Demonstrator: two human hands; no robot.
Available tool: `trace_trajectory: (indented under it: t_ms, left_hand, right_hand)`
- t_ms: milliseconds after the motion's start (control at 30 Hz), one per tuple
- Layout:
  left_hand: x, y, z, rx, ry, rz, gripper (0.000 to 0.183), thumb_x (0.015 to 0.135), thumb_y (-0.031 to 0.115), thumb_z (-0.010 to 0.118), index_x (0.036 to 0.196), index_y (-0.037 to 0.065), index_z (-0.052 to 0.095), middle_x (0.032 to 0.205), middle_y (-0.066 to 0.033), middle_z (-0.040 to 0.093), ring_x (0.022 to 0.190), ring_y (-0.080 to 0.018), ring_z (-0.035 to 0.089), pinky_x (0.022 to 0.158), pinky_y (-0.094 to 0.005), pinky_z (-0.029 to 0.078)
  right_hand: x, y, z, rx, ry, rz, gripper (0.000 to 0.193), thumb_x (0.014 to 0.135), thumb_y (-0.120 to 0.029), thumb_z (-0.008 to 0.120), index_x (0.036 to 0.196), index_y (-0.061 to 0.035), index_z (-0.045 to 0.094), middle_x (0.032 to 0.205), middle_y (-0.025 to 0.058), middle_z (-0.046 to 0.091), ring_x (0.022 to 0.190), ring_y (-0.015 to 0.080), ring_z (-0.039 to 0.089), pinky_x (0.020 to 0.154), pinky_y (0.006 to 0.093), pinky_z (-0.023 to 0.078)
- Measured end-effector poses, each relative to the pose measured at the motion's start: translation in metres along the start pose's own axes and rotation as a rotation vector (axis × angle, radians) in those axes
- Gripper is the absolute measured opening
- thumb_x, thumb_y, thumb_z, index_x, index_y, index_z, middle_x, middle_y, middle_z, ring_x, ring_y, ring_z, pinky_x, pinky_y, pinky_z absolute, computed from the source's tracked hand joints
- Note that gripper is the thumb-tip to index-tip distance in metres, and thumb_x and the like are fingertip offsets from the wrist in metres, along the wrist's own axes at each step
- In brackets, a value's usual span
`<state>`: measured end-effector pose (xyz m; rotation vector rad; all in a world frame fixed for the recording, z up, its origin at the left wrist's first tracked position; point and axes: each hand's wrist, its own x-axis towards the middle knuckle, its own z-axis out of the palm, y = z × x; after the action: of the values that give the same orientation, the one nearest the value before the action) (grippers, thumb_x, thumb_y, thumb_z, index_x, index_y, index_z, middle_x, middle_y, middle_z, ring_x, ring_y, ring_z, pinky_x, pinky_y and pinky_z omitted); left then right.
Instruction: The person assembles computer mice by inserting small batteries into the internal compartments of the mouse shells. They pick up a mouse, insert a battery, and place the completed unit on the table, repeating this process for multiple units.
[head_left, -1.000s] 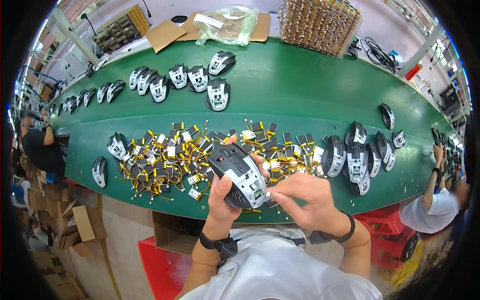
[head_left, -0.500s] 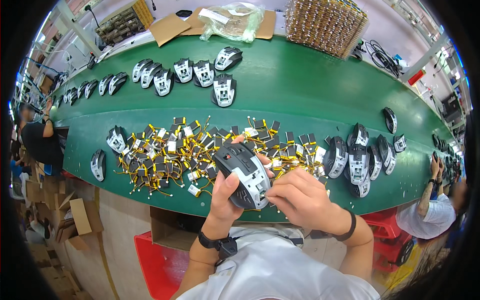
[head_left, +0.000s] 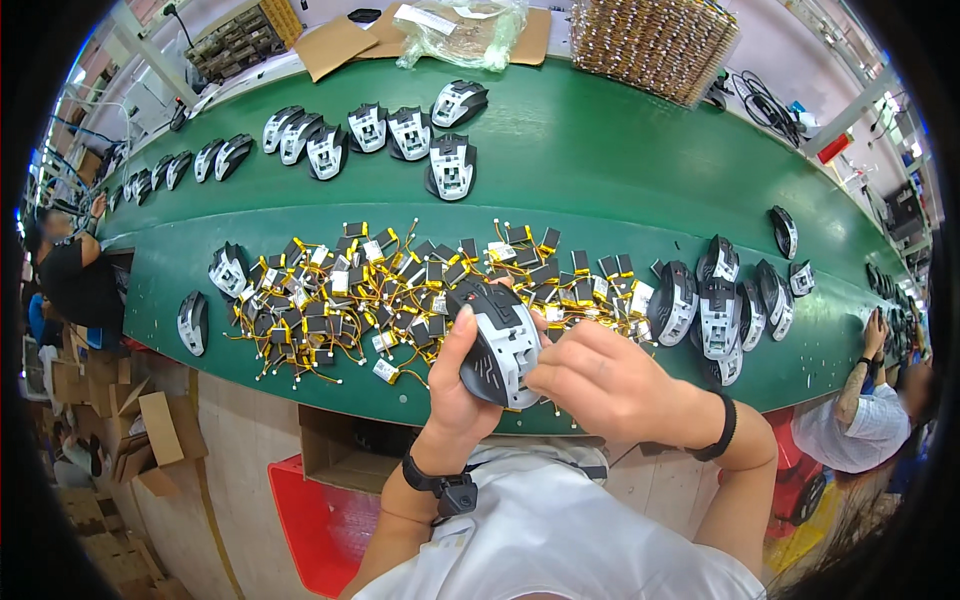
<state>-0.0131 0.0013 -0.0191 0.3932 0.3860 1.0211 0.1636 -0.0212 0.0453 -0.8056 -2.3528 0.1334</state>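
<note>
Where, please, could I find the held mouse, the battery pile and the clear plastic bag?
Held mouse (head_left: 507,337): head view, on its pale panel.
Battery pile (head_left: 434,273): head view, on a dark battery near its middle.
Clear plastic bag (head_left: 470,40): head view, on its crumpled middle.

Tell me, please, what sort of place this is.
Probably an electronics factory: a long green table holds many similar computer mice and a heap of wired batteries, with another person beside it at right.
</note>
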Motion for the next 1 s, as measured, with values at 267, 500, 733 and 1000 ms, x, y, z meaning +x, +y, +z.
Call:
trace_trajectory:
  t_ms: [267, 500, 733, 1000]
  left_hand:
    - [0.001, -0.008, 0.01, -0.048, 0.111, 0.136, 0.065, 0.102, 0.056, 0.028, 0.135, 0.004, 0.048, 0.105, -0.0188, 0.065, 0.087, -0.0274, 0.063, 0.078, -0.0375, 0.052]
    - [-0.002, -0.016, 0.009, 0.016, 0.077, 0.149, 0.062, 0.101, 0.055, 0.032, 0.14, 0.008, 0.042, 0.108, -0.0163, 0.06, 0.089, -0.0249, 0.06, 0.073, -0.0352, 0.052]
    - [0.01, -0.006, 0.011, -0.128, -0.205, 0.164, 0.073, 0.098, 0.061, 0.038, 0.151, 0.012, 0.026, 0.117, -0.0166, 0.054, 0.099, -0.0275, 0.058, 0.088, -0.0409, 0.05]
    - [0.013, -0.007, 0.015, 0.081, -0.207, 0.336, 0.082, 0.094, 0.066, 0.04, 0.151, 0.009, 0.027, 0.108, -0.0207, 0.053, 0.085, -0.0298, 0.059, 0.075, -0.0375, 0.051]
  right_hand:
    - [-0.017, -0.008, 0.023, 0.115, 0.129, 0.117, 0.028, 0.07, 0.002, 0.075, 0.096, 0.002, 0.066, 0.086, 0.0083, 0.06, 0.073, 0.0232, 0.056, 0.063, 0.0333, 0.047]
    - [-0.022, -0.009, 0.025, 0.116, 0.027, 0.156, 0.03, 0.068, 0.001, 0.074, 0.097, 0.0031, 0.067, 0.089, 0.01, 0.06, 0.073, 0.0241, 0.056, 0.061, 0.0334, 0.047]
    - [-0.029, -0.021, 0.021, 0.299, 0.286, 0.523, 0.023, 0.078, -0.002, 0.072, 0.099, -0.001, 0.065, 0.076, 0.0042, 0.062, 0.069, 0.0179, 0.054, 0.066, 0.0284, 0.046]
    - [-0.026, -0.025, 0.033, 1.445, 0.018, 1.04, 0.018, 0.098, -0.016, 0.06, 0.102, 0.0007, 0.055, 0.073, -0.0007, 0.054, 0.064, 0.0064, 0.05, 0.058, 0.0234, 0.04]
